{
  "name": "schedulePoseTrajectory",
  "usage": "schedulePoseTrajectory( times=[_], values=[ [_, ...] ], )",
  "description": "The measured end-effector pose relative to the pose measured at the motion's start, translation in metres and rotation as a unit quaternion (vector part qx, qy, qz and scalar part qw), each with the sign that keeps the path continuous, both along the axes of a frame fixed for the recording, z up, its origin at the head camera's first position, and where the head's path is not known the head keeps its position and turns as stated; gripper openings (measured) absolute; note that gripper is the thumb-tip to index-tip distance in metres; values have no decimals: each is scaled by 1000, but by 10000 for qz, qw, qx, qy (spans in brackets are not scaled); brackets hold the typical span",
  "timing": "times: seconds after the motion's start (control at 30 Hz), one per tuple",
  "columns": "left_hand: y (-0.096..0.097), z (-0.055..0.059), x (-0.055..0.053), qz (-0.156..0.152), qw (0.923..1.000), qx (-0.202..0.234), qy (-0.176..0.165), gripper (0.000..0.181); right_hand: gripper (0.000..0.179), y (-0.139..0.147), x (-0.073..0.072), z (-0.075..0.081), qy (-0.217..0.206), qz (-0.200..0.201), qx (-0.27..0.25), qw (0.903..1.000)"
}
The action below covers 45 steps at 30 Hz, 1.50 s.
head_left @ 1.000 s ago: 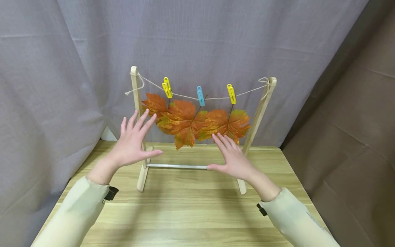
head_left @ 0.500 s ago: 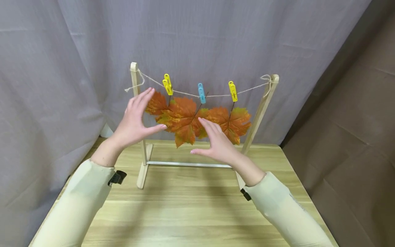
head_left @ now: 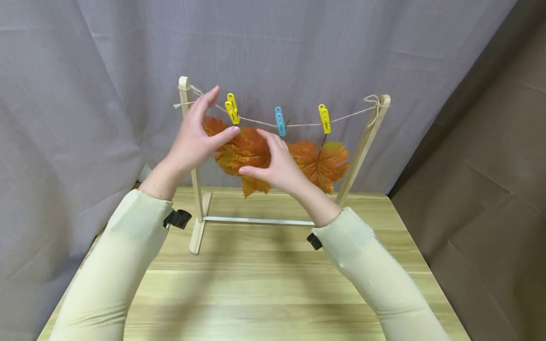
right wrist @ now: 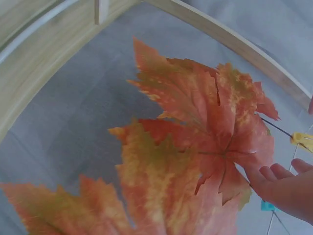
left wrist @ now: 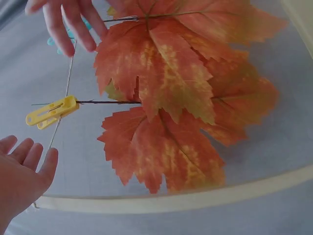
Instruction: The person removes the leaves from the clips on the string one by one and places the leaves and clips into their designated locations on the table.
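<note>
Three orange-green artificial maple leaves hang by their stems from a string [head_left: 260, 121]: the left leaf [left wrist: 161, 152], the middle leaf [head_left: 256, 185] and the right leaf [head_left: 326, 166]. A yellow clothespin [head_left: 232, 110] clips the left one, a blue clothespin [head_left: 279, 121] the middle one, another yellow clothespin [head_left: 324, 119] the right one. My left hand [head_left: 194, 137] is raised beside the left clothespin, fingers extended and thumb apart, holding nothing. In front of the middle leaf is my right hand [head_left: 279, 166], fingers and thumb spread; whether it touches the leaf I cannot tell.
The string is tied between two wooden posts, a left post [head_left: 196, 194] and a right post [head_left: 362, 147]. A pale crossbar [head_left: 256, 220] joins them low down. The stand is on a wood-grain table [head_left: 251, 293], with a grey curtain [head_left: 298, 47] behind.
Both hands have moved up and forward toward the left clothespin, the right hand also shifting left from the right leaf to the middle one. Leaves and clothespins still hang from the string.
</note>
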<state>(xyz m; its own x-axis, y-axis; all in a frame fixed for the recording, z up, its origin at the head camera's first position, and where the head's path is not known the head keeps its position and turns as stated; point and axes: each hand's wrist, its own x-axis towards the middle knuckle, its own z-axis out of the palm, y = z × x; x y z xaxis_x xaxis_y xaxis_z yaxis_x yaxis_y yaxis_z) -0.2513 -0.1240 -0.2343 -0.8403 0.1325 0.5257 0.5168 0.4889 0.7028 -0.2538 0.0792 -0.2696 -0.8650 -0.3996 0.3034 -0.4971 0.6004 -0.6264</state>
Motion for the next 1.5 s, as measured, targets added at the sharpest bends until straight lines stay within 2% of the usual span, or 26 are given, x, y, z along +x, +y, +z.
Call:
schedulePoseTrajectory(
  times=[0.13, 0.23, 0.4, 0.5, 0.57, 0.7, 0.87, 1.03, 1.27, 1.37, 1.5],
  values=[
    [5, 10, -5, -78, 9997, 154, -160, 78, 91, -9, -7, 7, -20, -101, -64, 9999],
    [8, 16, -9, -59, 9992, 101, -372, 76, 91, -14, -14, 9, -139, -198, -99, 9997],
    [11, 22, -12, 155, 9965, -446, -684, 74, 91, -20, -24, 9, -485, -360, -184, 9980],
    [14, 25, -12, 245, 9940, -813, -695, 71, 90, -25, -28, 10, -561, -496, -234, 9969],
    [16, 27, -13, 237, 9933, -898, -689, 67, 87, -28, -29, 10, -552, -573, -332, 9963],
    [17, 27, -14, 319, 9941, -767, -692, 56, 76, -34, -31, 8, -461, -522, -883, 9937],
    [16, 27, -15, 398, 9953, -477, -745, 45, 65, -39, -31, 3, -573, -459, -1500, 9860],
    [14, 28, -12, 332, 9960, -351, -757, 41, 54, -41, -31, 2, -680, -563, -1737, 9808],
    [10, 28, -8, 358, 9950, -237, -898, 40, 34, -48, -29, 5, -859, -411, -1862, 9779],
    [9, 28, -8, 349, 9953, -166, -892, 40, 27, -52, -28, 6, -1041, -402, -2119, 9709],
    [8, 28, -8, 356, 9957, -72, -852, 39, 22, -56, -28, 7, -1333, -483, -2537, 9568]
  ],
)
